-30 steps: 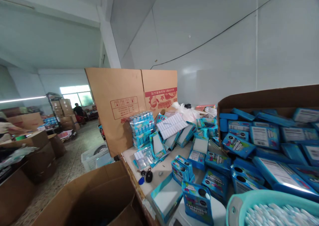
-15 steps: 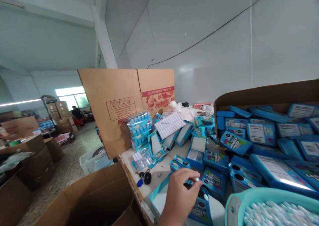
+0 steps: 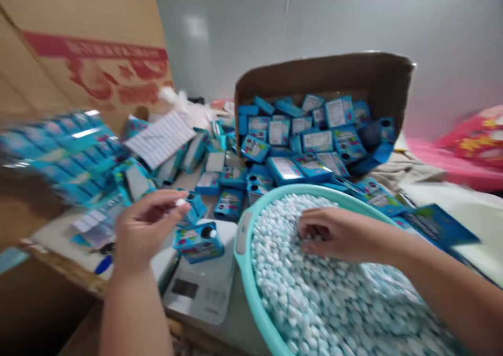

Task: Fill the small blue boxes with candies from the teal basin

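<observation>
My left hand (image 3: 143, 225) hovers over the table with its fingers pinched on a small white piece (image 3: 181, 202). Just to its right a small blue box (image 3: 198, 242) lies on a white scale (image 3: 202, 282). My right hand (image 3: 334, 234) rests in a teal basin (image 3: 242, 241) heaped with small white and pale blue pieces (image 3: 314, 293), fingers curled into the pile. What those fingers hold is hidden.
A tipped cardboard box (image 3: 326, 73) spills blue packets (image 3: 298, 136) behind the basin. More blue boxes (image 3: 212, 162) litter the table, with a wrapped stack (image 3: 58, 152) at left. A large carton (image 3: 78, 47) stands at back left. Pink bags (image 3: 467, 141) lie at right.
The view has swung down and right, from the room to the basin. My left hand has lifted off the blue box holding a white piece. My right hand has come into view in the basin.
</observation>
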`<control>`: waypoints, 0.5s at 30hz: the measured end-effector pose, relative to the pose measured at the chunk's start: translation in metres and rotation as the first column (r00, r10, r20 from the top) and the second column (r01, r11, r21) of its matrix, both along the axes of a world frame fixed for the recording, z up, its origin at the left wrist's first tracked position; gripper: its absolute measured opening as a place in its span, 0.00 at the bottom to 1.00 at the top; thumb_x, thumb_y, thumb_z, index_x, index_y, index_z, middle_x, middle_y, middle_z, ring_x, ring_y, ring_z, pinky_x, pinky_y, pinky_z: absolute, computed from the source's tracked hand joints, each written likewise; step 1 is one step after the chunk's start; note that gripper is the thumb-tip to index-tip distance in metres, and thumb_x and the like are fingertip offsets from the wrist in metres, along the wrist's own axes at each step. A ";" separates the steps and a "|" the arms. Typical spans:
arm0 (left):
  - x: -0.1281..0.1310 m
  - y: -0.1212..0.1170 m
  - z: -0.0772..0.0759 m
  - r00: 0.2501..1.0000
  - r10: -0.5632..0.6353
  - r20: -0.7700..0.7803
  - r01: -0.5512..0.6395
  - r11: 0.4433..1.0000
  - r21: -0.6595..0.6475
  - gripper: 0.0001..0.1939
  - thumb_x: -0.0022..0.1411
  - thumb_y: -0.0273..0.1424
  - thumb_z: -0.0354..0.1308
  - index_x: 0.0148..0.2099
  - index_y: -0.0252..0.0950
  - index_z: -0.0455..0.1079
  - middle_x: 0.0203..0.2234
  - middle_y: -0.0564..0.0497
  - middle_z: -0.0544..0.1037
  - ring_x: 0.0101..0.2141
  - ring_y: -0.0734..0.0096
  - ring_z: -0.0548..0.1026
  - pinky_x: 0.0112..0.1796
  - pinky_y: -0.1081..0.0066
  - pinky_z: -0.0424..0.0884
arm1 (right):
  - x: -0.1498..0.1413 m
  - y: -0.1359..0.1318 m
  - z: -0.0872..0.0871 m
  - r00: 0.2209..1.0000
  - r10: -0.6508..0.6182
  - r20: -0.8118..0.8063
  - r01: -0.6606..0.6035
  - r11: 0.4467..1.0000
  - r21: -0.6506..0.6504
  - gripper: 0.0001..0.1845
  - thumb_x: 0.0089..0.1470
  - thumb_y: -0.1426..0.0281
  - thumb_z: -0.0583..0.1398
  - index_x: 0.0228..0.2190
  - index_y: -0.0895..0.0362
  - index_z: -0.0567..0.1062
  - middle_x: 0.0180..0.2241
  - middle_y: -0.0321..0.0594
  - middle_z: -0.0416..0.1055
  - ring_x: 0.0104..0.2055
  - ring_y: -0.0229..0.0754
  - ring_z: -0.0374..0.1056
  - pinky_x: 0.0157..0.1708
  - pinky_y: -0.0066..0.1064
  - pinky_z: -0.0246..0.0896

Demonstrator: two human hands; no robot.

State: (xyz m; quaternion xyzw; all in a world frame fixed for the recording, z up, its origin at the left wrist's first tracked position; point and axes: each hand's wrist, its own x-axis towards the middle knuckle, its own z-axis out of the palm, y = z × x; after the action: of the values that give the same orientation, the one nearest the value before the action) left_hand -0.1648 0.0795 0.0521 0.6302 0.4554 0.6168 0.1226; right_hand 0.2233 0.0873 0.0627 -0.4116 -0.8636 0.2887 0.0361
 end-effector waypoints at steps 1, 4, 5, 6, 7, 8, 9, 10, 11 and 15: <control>-0.004 0.005 -0.004 0.997 -0.050 0.065 0.046 0.997 0.069 0.11 0.50 0.24 0.75 0.37 0.39 0.81 0.34 0.53 0.84 0.31 0.72 0.81 0.30 0.75 0.78 | -0.001 0.002 0.003 1.000 -0.004 0.005 0.004 1.000 -0.024 0.09 0.59 0.61 0.63 0.32 0.52 0.73 0.33 0.37 0.72 0.34 0.45 0.66 0.32 0.35 0.56; -0.006 0.007 -0.016 0.964 -0.127 0.233 0.073 0.972 0.224 0.13 0.47 0.21 0.76 0.35 0.38 0.79 0.31 0.57 0.83 0.32 0.72 0.81 0.32 0.71 0.81 | -0.004 0.007 0.011 1.000 0.001 0.013 0.000 0.996 -0.085 0.10 0.62 0.60 0.63 0.35 0.53 0.74 0.34 0.36 0.71 0.35 0.43 0.65 0.35 0.34 0.57; -0.005 0.005 -0.018 0.963 -0.124 0.240 0.063 0.967 0.249 0.13 0.49 0.21 0.76 0.35 0.38 0.79 0.31 0.56 0.83 0.33 0.71 0.81 0.33 0.69 0.81 | -0.005 0.008 0.011 1.000 0.005 0.020 -0.003 0.995 -0.103 0.10 0.63 0.59 0.63 0.36 0.53 0.75 0.34 0.36 0.71 0.34 0.42 0.65 0.35 0.33 0.57; -0.003 0.003 -0.019 0.968 -0.119 0.222 0.056 0.962 0.268 0.12 0.51 0.20 0.75 0.35 0.38 0.79 0.32 0.55 0.83 0.33 0.71 0.81 0.33 0.68 0.81 | -0.004 0.009 0.011 1.000 0.010 0.025 -0.007 0.993 -0.117 0.11 0.64 0.58 0.62 0.36 0.53 0.75 0.34 0.36 0.71 0.34 0.42 0.65 0.34 0.33 0.57; -0.002 0.000 -0.019 0.976 -0.115 0.183 0.060 0.957 0.283 0.11 0.51 0.19 0.74 0.35 0.37 0.79 0.33 0.53 0.83 0.32 0.71 0.81 0.32 0.68 0.80 | -0.003 0.010 0.011 0.999 0.016 0.029 -0.012 0.991 -0.130 0.13 0.65 0.57 0.62 0.36 0.53 0.75 0.34 0.35 0.70 0.33 0.42 0.64 0.33 0.33 0.57; 0.000 -0.002 -0.019 0.984 -0.115 0.137 0.071 0.955 0.290 0.11 0.51 0.18 0.74 0.35 0.36 0.79 0.33 0.52 0.83 0.31 0.71 0.81 0.31 0.68 0.80 | -0.002 0.010 0.009 0.999 0.021 0.030 -0.017 0.990 -0.139 0.14 0.66 0.55 0.61 0.36 0.52 0.75 0.33 0.35 0.70 0.33 0.41 0.64 0.32 0.33 0.57; 0.002 -0.003 -0.018 0.988 -0.117 0.097 0.085 0.953 0.290 0.11 0.50 0.17 0.73 0.35 0.35 0.79 0.33 0.50 0.83 0.30 0.71 0.80 0.30 0.68 0.79 | 0.000 0.011 0.008 0.999 0.025 0.030 -0.020 0.989 -0.147 0.15 0.66 0.53 0.61 0.36 0.52 0.75 0.33 0.35 0.69 0.33 0.41 0.64 0.32 0.33 0.57; 0.004 -0.004 -0.017 0.991 -0.118 0.067 0.095 0.956 0.279 0.12 0.49 0.16 0.73 0.35 0.35 0.79 0.33 0.50 0.83 0.30 0.71 0.80 0.29 0.68 0.78 | 0.001 0.012 0.007 0.999 0.028 0.026 -0.024 0.989 -0.149 0.16 0.67 0.52 0.61 0.36 0.51 0.75 0.33 0.35 0.69 0.33 0.42 0.64 0.32 0.33 0.58; 0.005 -0.005 -0.016 0.993 -0.113 0.038 0.100 0.961 0.259 0.13 0.48 0.16 0.74 0.35 0.35 0.80 0.33 0.50 0.83 0.30 0.70 0.81 0.29 0.69 0.78 | 0.002 0.013 0.006 0.999 0.029 0.028 -0.025 0.988 -0.151 0.16 0.67 0.51 0.61 0.36 0.50 0.75 0.33 0.35 0.69 0.33 0.42 0.64 0.32 0.33 0.58; 0.013 -0.007 -0.014 0.997 -0.058 -0.058 0.068 0.980 0.188 0.15 0.48 0.17 0.75 0.36 0.38 0.81 0.32 0.53 0.83 0.32 0.72 0.80 0.31 0.71 0.76 | 0.003 0.014 0.005 0.999 0.036 0.033 -0.031 0.990 -0.134 0.12 0.67 0.53 0.61 0.38 0.47 0.76 0.36 0.35 0.71 0.34 0.43 0.66 0.32 0.34 0.60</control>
State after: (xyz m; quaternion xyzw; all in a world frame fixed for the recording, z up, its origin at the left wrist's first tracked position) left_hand -0.1522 0.0728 0.0383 0.6691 0.3776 0.6363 0.0695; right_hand 0.2263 0.1009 0.0672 -0.4034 -0.8497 0.3392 -0.0115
